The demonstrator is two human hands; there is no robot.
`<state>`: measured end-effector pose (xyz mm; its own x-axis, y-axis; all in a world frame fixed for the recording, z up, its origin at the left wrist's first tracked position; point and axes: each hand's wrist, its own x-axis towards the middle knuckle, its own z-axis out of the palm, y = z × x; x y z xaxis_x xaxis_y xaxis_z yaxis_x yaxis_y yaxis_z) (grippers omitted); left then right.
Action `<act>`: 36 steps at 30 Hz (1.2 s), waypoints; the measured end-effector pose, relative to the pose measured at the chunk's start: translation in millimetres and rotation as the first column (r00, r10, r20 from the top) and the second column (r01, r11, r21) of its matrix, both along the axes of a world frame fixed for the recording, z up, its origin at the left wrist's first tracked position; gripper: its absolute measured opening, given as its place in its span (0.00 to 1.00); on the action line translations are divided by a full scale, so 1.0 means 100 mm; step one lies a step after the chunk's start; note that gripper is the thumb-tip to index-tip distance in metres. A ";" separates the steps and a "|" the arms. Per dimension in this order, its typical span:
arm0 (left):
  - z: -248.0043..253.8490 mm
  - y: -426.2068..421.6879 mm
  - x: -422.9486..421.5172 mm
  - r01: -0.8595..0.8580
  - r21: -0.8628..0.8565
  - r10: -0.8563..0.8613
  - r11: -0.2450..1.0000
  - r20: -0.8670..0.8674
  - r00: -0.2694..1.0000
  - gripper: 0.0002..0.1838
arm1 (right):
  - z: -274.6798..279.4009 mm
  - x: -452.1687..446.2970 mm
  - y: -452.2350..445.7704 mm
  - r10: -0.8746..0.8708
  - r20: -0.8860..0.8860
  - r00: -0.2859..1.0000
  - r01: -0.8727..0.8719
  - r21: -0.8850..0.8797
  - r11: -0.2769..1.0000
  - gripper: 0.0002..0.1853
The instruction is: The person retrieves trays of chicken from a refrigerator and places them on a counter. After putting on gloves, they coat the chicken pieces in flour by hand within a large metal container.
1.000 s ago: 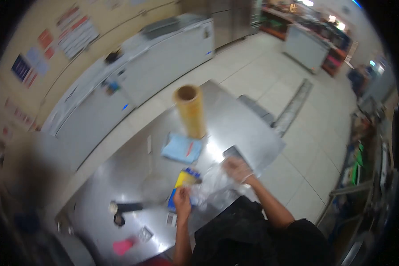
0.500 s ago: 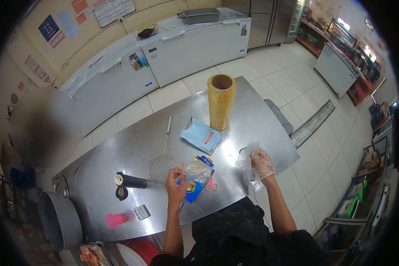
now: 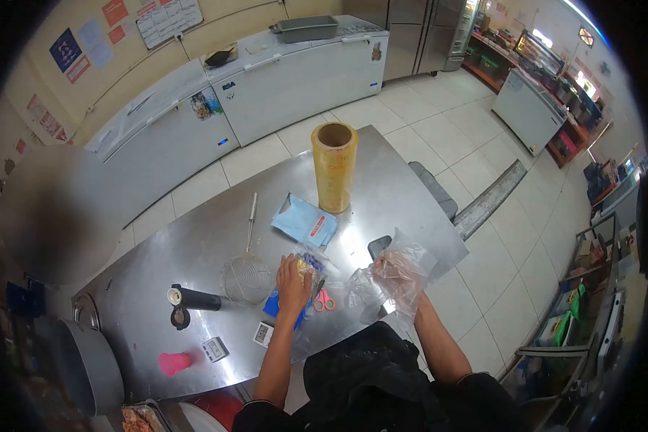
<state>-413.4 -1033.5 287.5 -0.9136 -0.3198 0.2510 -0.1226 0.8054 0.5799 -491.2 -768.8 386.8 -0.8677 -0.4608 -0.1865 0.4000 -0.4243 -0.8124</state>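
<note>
Lower in the centre of the frame than before, the left hand covers part of a blue-and-yellow packet; whether its fingers grip is unclear. Clear plastic now spreads around the right hand, right of centre, so its grip cannot be told. Pink-handled scissors lie beside the packet; beyond are a wire skimmer, light-blue pouch and upright cling film roll
</note>
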 end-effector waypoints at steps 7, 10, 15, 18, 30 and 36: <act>0.80 0.60 0.29 0.159 0.423 -0.137 0.892 -0.080 0.987 0.23 | -0.12 0.08 0.10 -0.009 0.077 0.997 0.002 0.081 0.997 0.06; 1.06 0.91 0.36 0.250 0.726 -0.307 0.640 -0.057 0.950 0.24 | -0.19 0.18 0.12 0.072 -0.184 0.980 0.013 0.420 0.907 0.06; 1.02 1.31 0.48 0.146 0.936 -0.191 0.319 -0.088 0.978 0.28 | 0.38 0.42 0.13 0.369 -0.597 0.712 0.364 0.764 0.534 0.07; 0.89 1.37 0.57 -0.017 0.978 -0.153 0.209 0.050 0.987 0.21 | 0.42 0.45 0.32 0.547 -0.644 0.534 0.454 0.765 0.457 0.10; 0.70 1.78 2.22 -0.225 0.804 0.323 0.550 0.044 0.946 0.20 | 0.80 0.94 1.02 0.356 -0.479 0.802 -0.117 0.459 0.881 0.18; 0.62 2.59 3.64 -0.359 0.787 0.633 0.502 -0.052 0.772 0.17 | 0.48 2.38 1.28 0.660 -0.240 0.712 -0.569 0.354 0.742 0.14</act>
<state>-49.9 -774.2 349.3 -0.4590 -0.8870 -0.0500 -0.0792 -0.0151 0.9967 -253.3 -640.5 434.7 -0.4322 -0.8933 -0.1231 0.1911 0.0427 -0.9806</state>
